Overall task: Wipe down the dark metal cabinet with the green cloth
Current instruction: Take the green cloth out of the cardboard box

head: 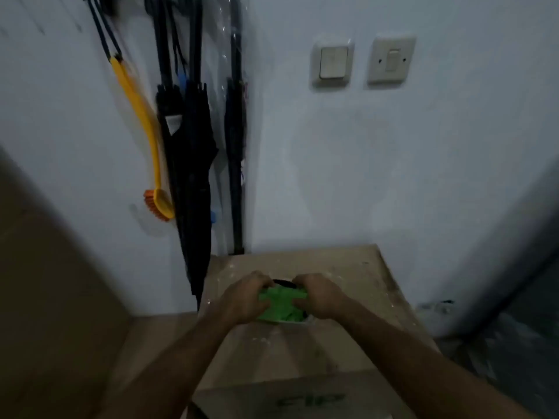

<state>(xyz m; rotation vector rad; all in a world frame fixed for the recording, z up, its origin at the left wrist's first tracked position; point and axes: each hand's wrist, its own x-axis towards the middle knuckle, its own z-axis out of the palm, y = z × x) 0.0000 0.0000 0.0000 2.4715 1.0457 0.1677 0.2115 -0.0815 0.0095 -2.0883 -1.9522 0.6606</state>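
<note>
A crumpled green cloth [282,303] is bunched between both my hands, just above a cardboard box top. My left hand [245,297] grips its left side with curled fingers. My right hand [319,296] grips its right side the same way. Under the cloth a small dark and white object [307,319] peeks out; I cannot tell what it is. A dark surface [532,343] at the lower right may be the metal cabinet, blurred and mostly out of frame.
The cardboard box [348,343] stands against the white wall. Another brown box [54,297] fills the left. Black folded umbrellas [190,164] and a yellow brush [142,116] hang on the wall. Two light switches [361,60] sit above.
</note>
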